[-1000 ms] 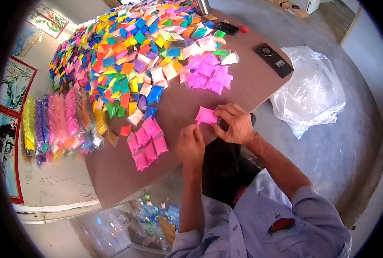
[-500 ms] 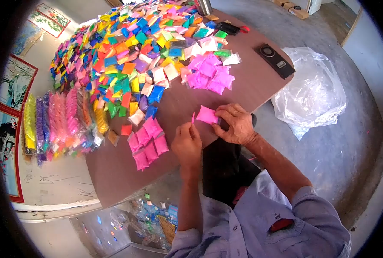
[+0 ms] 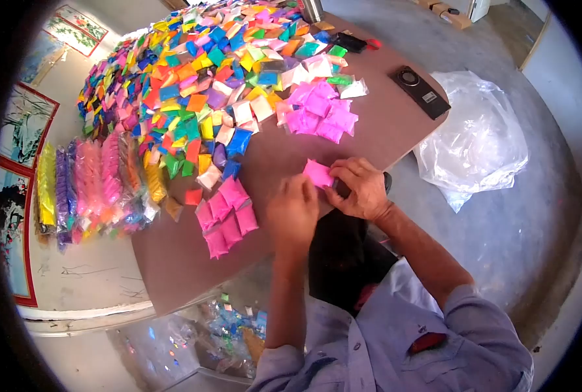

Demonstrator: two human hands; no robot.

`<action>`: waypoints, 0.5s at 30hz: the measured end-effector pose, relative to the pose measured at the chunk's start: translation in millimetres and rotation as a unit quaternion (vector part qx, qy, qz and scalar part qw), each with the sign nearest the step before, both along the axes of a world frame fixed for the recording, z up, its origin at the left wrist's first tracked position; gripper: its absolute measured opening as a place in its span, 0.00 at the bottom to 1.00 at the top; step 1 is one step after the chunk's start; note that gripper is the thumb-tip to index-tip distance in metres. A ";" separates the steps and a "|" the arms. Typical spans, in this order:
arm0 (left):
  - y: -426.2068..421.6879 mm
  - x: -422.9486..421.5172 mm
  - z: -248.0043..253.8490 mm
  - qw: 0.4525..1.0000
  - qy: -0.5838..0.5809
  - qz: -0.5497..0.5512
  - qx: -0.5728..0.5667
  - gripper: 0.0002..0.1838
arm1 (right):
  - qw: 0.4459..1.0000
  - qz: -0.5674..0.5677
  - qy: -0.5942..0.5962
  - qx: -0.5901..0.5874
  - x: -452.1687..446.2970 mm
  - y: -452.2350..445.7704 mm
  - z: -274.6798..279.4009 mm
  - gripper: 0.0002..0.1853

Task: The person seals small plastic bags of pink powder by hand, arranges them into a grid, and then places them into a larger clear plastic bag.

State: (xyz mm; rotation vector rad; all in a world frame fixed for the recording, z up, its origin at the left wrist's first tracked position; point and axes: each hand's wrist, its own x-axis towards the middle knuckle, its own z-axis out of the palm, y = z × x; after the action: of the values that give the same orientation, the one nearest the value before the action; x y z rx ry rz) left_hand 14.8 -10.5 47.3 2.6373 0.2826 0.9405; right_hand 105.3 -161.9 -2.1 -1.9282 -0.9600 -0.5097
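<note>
A small pink packet (image 3: 317, 174) lies near the table's front edge, its right side pinched by the fingers of my right hand (image 3: 363, 188). My left hand (image 3: 293, 208) is at the packet's left side, blurred by motion. Its fingers are smeared, so whether they grip anything does not show. Left of that hand, several matching pink packets (image 3: 229, 219) lie flat in two close rows. Farther back, a stack of lighter pink-purple packets (image 3: 321, 112) sits beside the big heap of mixed-colour packets (image 3: 206, 85).
Long clear bags of packets (image 3: 98, 183) stand along the table's left side. On the brown table (image 3: 376, 104) lie a black device with a round dial (image 3: 420, 91) and a black case (image 3: 348, 42). A metal flask (image 3: 312, 10) stands behind. A clear plastic bag (image 3: 470, 140) bulges beyond the right edge.
My left hand has moved right and slightly up to the packet in my right hand. The thin pink piece seen in its fingertips earlier no longer shows. My right hand stays nearly still.
</note>
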 end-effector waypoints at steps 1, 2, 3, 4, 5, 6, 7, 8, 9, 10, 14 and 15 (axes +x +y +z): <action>-7.8 -0.7 4.5 0.999 0.012 -0.031 -0.003 0.04 | 1.000 0.000 0.002 0.000 -0.1 -0.8 -1.1 0.17; -8.2 0.9 -1.3 0.999 0.011 -0.030 -0.003 0.04 | 1.000 0.005 0.002 -0.002 1.3 -1.2 -1.6 0.18; -7.7 3.4 -7.7 0.999 0.032 -0.024 -0.009 0.04 | 1.000 0.009 0.003 -0.005 1.8 -1.3 -2.0 0.18; -6.6 5.3 -12.8 0.998 0.053 -0.019 -0.016 0.05 | 1.000 0.009 0.003 -0.004 1.8 -0.7 -2.4 0.18; -2.7 6.6 -16.6 0.998 0.052 -0.020 -0.016 0.05 | 1.000 0.011 0.000 0.002 2.0 -0.3 -2.6 0.18; 2.7 8.5 -15.2 0.998 0.058 -0.013 -0.014 0.04 | 1.000 0.012 -0.001 0.009 2.1 -0.4 -2.2 0.18; 6.9 8.9 -14.4 0.998 0.067 -0.006 -0.013 0.04 | 1.000 0.012 0.000 0.008 1.3 -1.0 -1.9 0.18; 10.9 10.6 -15.3 0.998 0.067 -0.006 -0.013 0.04 | 1.000 0.014 0.004 0.010 1.0 -0.8 -0.8 0.18; 14.6 14.1 -15.2 0.998 0.056 0.016 0.015 0.04 | 1.000 0.017 0.006 0.013 1.8 -0.4 0.8 0.18; 16.7 16.3 -15.2 0.997 0.044 0.037 0.044 0.04 | 1.000 0.017 0.005 0.014 2.3 0.0 0.9 0.18; 8.4 12.8 -7.2 0.999 0.021 0.020 0.021 0.04 | 1.000 0.012 0.004 0.016 2.2 -0.6 0.2 0.17; -4.9 9.3 -2.9 0.999 0.035 -0.008 0.010 0.04 | 1.000 0.015 0.005 0.013 1.6 -0.7 0.1 0.17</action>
State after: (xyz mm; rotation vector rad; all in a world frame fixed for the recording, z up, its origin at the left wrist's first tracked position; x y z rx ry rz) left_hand 24.1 -15.4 44.4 2.6903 0.2708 0.8512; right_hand 106.8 -162.6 -2.0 -1.8896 -0.9687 -0.4921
